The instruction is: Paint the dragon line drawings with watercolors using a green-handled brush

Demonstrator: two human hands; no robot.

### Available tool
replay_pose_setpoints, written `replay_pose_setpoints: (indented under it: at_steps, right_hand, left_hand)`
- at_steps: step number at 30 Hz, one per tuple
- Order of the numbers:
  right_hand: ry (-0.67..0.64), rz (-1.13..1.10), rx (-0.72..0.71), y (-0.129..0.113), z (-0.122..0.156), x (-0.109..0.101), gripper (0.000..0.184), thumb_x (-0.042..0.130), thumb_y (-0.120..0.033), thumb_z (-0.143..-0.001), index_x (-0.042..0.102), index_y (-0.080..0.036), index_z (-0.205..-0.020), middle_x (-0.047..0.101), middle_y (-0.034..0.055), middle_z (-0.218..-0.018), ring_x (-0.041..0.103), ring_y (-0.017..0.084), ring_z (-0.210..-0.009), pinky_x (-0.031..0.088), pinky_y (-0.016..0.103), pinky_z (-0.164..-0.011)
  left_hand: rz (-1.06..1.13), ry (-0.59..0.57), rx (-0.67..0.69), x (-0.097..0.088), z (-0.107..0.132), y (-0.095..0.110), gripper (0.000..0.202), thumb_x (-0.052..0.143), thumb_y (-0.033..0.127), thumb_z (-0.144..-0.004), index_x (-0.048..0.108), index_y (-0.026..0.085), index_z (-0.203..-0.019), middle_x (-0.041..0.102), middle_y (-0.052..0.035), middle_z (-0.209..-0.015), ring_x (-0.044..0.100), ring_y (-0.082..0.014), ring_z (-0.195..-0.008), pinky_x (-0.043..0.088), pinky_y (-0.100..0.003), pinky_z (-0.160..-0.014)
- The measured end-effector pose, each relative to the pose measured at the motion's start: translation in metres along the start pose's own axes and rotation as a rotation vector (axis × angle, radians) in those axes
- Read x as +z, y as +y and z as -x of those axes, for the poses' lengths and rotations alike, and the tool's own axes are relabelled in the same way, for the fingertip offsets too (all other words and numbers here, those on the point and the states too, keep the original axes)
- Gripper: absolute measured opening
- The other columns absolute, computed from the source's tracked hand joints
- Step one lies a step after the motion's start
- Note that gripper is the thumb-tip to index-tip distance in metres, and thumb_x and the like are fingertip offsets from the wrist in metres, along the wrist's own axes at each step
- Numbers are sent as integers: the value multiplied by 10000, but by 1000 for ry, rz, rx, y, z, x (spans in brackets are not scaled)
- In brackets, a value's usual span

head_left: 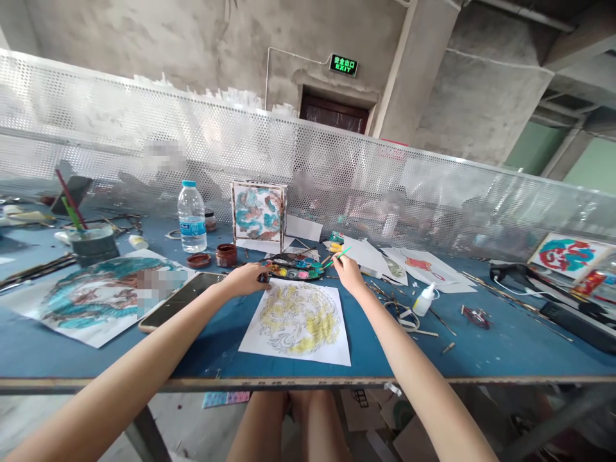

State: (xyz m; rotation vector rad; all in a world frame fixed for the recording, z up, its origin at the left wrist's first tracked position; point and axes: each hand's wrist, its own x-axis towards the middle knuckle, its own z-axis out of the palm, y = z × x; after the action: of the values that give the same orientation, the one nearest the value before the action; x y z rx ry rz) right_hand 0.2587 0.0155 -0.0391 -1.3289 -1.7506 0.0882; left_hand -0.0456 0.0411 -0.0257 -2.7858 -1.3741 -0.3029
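Head view. Left hand point(250, 280): arm stretched forward and inward, palm down, fingers bent at the left end of the paint palette point(301, 270); grasp or mere touch, cannot tell. Right hand point(348, 268): arm reaching forward and inward from the lower right, fingers pinched round a thin green paintbrush point(343, 253), slanted, lower end at the palette's right side; contact with the paint unclear. Palette: dark, several colours, between the two hands, just beyond the drawing point(297, 324). Drawing: white sheet, round line design, partly yellow, flat on the blue table point(216, 359) between the forearms.

Left side: phone point(180, 301), lying partly behind the left forearm; large painted sheet point(110, 289), beside the phone; dark cup point(94, 247) with upright brushes; water bottle point(191, 218), standing; brown paint jar point(226, 255), open, near the left hand, lid point(199, 260) beside it.

Beyond the palette: framed picture point(260, 215), upright; perforated screen point(192, 141), closing off the table's far side.

Right side: white glue bottle point(425, 299), tilted, well apart from the right hand; loose sheets point(430, 269) farther back.
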Motion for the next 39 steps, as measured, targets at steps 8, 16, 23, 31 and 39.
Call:
replay_pose_setpoints:
  at_steps: [8,16,23,31,39]
  right_hand:
    - [5,20,25,-3,0,-3,207,412,-262,-863,587,-170,-804,667,68,-705,634,190,-648,452,262,-627]
    - [9,41,18,-5,-1,-3,219,406,-270,-862,591,-166,-806,663,63,-702,629,181,-640,447,253,-626]
    - [11,54,17,-5,-1,-4,216,407,-267,-866,594,-166,-828,669,63,-715,629,182,-648,445,257,-633]
    - [-10,64,-10,-7,-1,-1,228,404,-275,-871,603,-177,-814,673,57,-725,634,182,-664,442,252,-632]
    - [-21,87,-30,-3,-1,-6,252,394,-285,-878,608,-166,-819,667,61,-734,628,183,-673,440,256,-636]
  left_hand:
    - [-13,-12,1,0,0,-1,300,541,459,-730,617,198,-857,645,-74,-900,593,-240,-837,435,-285,-683]
    - [-5,-6,9,1,0,-2,302,532,457,-728,618,200,-861,643,-71,-897,591,-238,-842,441,-285,-696]
    - [-2,-14,3,1,0,-2,319,522,468,-730,623,204,-877,641,-78,-916,589,-245,-861,445,-297,-715]
    - [16,-6,-15,0,1,0,306,550,455,-715,630,209,-879,646,-71,-908,593,-241,-864,450,-287,-720]
    - [14,-3,-19,-4,4,4,315,543,464,-724,627,201,-874,646,-79,-921,588,-243,-873,449,-285,-718]
